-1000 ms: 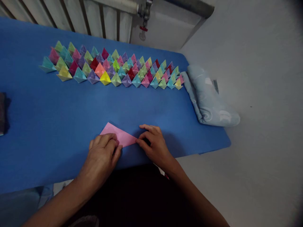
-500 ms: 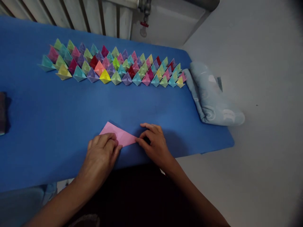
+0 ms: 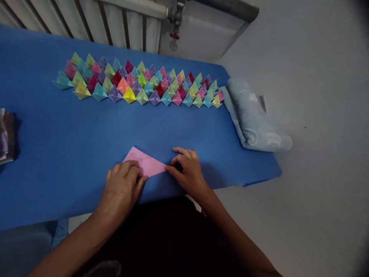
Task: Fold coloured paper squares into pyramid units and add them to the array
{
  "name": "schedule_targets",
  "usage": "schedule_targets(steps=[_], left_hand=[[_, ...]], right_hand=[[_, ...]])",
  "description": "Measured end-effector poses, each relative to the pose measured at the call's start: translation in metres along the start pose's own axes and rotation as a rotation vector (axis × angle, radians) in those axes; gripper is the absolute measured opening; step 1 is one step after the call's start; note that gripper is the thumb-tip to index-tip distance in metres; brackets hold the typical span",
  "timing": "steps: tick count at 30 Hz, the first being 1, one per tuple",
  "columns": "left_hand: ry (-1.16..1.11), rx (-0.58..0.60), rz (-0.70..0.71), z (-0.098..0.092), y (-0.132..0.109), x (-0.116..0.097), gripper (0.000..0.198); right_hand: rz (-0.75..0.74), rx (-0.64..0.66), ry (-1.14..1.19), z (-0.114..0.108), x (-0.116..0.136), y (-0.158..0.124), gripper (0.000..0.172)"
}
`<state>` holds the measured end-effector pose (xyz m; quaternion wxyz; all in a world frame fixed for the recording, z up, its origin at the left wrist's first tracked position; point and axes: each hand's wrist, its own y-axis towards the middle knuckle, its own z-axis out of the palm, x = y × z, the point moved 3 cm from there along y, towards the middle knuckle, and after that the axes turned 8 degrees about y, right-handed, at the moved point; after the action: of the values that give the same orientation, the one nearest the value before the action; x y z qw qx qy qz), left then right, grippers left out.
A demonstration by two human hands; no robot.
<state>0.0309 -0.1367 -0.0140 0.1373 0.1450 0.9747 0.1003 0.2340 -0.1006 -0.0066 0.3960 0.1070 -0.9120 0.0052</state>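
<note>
A pink sheet of origami paper [image 3: 151, 164], folded to a pointed kite-like shape, lies near the front edge of the blue table [image 3: 95, 130]. My left hand [image 3: 122, 181] rests over its left part, with bent fingers pressing on it and the thumb at its lower edge; some of the paper is hidden beneath. At the right, my right hand [image 3: 187, 169] pinches the paper's narrow tip between thumb and index finger, its other fingers curled above. Beyond the hands stand rows of small folded paper boats [image 3: 129, 95] in many colours.
A folded light-blue patterned blanket [image 3: 253, 123] lies at the table's right end, beside the wall [image 3: 325, 115]. Part of a dark stack [image 3: 8, 134] shows at the left edge. Behind the table are a white radiator [image 3: 118, 27] and a valve with a red handle [image 3: 174, 36].
The camera view has shifted a little, bringing more of the stack at the left into sight. Both hands stay on the pink paper in nearly the same pose.
</note>
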Motion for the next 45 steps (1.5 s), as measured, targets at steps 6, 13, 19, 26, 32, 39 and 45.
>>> schedule_targets(steps=[6, 13, 19, 26, 32, 39, 45], left_hand=[[0.084, -0.026, 0.064, -0.005, -0.004, 0.0, 0.026], [0.116, -0.026, 0.361, 0.002, -0.001, -0.042, 0.033], [0.206, -0.006, 0.317, -0.004, -0.016, -0.028, 0.032], [0.32, -0.049, 0.301, -0.014, -0.032, -0.021, 0.031], [0.207, -0.095, 0.27, -0.013, -0.027, -0.015, 0.029], [0.105, -0.089, 0.228, -0.014, -0.014, -0.016, 0.023], [-0.073, -0.157, 0.234, -0.036, -0.006, -0.012, 0.026]], right_hand=[[-0.026, 0.022, 0.01, 0.0, -0.001, 0.002, 0.009], [-0.031, 0.014, -0.004, 0.001, 0.0, 0.003, 0.008], [-0.033, 0.017, -0.015, 0.001, -0.002, 0.003, 0.007], [-0.041, 0.068, -0.165, 0.001, 0.013, -0.001, 0.003], [0.046, 0.181, -0.085, 0.001, 0.03, -0.008, 0.012], [0.358, 0.239, 0.6, -0.001, 0.029, -0.009, 0.016], [0.296, 0.124, 0.809, -0.024, 0.044, -0.013, 0.017]])
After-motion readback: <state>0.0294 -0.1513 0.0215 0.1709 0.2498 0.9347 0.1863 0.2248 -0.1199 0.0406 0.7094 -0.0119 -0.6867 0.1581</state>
